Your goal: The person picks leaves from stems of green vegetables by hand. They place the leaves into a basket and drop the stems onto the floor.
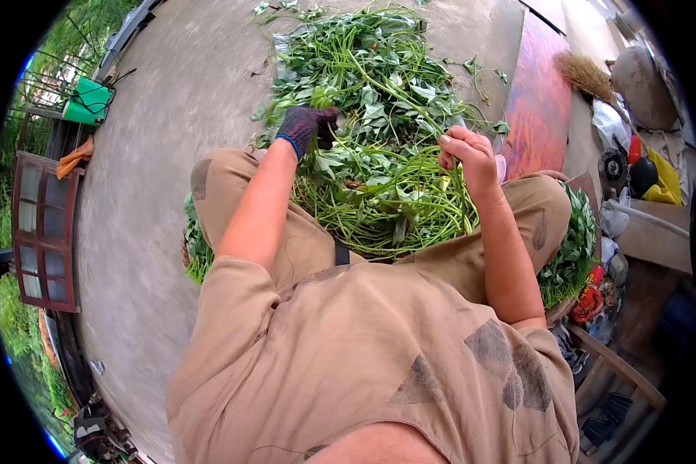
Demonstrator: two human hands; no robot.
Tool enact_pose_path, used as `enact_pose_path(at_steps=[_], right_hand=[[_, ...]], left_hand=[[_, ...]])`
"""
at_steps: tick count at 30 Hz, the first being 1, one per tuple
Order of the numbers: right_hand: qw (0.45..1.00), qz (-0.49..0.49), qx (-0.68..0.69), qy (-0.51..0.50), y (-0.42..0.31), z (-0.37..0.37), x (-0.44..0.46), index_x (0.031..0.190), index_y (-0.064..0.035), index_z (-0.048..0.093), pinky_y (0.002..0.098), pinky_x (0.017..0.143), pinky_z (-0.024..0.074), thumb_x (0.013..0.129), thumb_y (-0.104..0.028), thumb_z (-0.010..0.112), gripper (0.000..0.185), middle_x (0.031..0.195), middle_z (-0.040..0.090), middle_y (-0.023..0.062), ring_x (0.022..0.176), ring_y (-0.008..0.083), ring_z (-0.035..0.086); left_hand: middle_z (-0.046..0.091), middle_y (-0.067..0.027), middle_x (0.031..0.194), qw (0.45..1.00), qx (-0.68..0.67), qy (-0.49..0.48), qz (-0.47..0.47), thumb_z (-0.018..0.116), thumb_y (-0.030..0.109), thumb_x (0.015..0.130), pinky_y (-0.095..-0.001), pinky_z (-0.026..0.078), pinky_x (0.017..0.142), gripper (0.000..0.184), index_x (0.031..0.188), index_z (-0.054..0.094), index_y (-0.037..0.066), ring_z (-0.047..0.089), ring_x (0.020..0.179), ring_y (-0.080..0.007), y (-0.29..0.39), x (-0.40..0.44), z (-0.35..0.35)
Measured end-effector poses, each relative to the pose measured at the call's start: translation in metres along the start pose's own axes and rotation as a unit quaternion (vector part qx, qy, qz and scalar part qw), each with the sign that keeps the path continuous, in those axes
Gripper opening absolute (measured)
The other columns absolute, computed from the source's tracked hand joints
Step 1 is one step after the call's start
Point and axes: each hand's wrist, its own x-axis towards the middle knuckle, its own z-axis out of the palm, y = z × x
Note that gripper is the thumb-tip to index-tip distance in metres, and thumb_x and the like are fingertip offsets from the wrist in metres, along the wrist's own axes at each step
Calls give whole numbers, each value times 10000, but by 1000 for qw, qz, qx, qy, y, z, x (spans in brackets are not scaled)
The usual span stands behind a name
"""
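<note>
A big heap of leafy green stems [371, 100] lies on the floor before my knees, with long bare stems [379, 209] massed at its near side. My left hand [308, 127], in a dark knitted glove, is closed at the heap's left side, against some leaves; what its fingers hold is partly hidden. My right hand [470, 158] is bare and pinches the end of a long green stem, which runs up and left across the heap. More greens sit in a bundle [568, 247] beside my right knee and another [197, 243] beside my left knee.
Grey concrete floor [155, 139] stretches to the left, with a red-framed window panel [46, 232] and a green container [89, 100] at its edge. On the right are a reddish board [537, 93], a straw broom [584, 75], plastic bags and a yellow item [663, 178].
</note>
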Motion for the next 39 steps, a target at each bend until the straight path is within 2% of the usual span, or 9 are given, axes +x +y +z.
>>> enact_pose_path(at_steps=[6,12,17,19,21,27,32,37,39], right_hand=[[997,-14,40,63,5,-8,9,706,-25,554,252,517,377,876,-168,572,223,586,511,26,530,107,493],[989,-15,103,107,9,-24,15,679,-47,512,260,531,385,898,-178,564,260,572,492,27,535,132,495],[986,-16,112,123,16,-35,18,700,-51,487,279,508,372,920,-154,538,248,575,427,26,523,155,454],[990,-14,83,115,13,-36,16,693,-55,485,279,495,368,913,-142,539,243,577,421,24,519,158,454],[994,-10,53,99,13,-38,14,687,-57,479,280,513,370,909,-132,537,241,579,416,23,528,158,458],[997,-15,55,42,16,-33,13,665,-52,504,266,528,376,876,-157,575,246,570,457,15,537,131,480],[987,35,154,-31,1,-14,7,672,-44,485,293,547,389,852,-126,572,216,572,433,28,534,134,428],[984,45,139,-104,-18,4,-5,585,-61,418,314,544,402,763,-158,565,250,567,424,59,534,160,417],[986,46,114,-114,-26,3,-9,569,-43,436,303,527,410,742,-162,579,254,573,448,66,535,160,443]], left_hand=[[594,-70,607,979,198,-53,23,761,135,750,-352,486,438,180,836,673,4,545,459,-188,30,-19,-25],[657,-188,679,718,645,-259,31,690,224,676,-367,520,547,289,768,666,-48,650,557,-238,14,-51,13],[640,-180,641,653,695,-216,210,714,204,700,-360,511,539,231,722,675,-23,611,528,-254,21,-39,-21],[608,-106,596,928,369,-46,-8,764,155,730,-342,480,446,221,730,644,-31,559,426,-207,43,-54,-27],[610,-117,613,979,151,61,124,771,180,758,-347,477,439,263,775,644,-50,565,439,-220,42,-40,-51],[577,-84,592,951,-36,235,198,812,76,681,-351,530,484,239,879,691,18,504,440,-194,58,-38,-76],[701,-24,826,972,113,41,200,805,91,684,-248,465,525,325,998,723,72,602,631,-105,29,-48,-9],[697,-171,861,873,382,3,303,834,301,628,-345,510,738,549,1083,676,36,672,769,-267,-14,-21,28],[698,-134,858,841,436,-31,319,818,315,682,-309,502,708,498,1090,680,65,638,718,-182,-30,-4,28]])
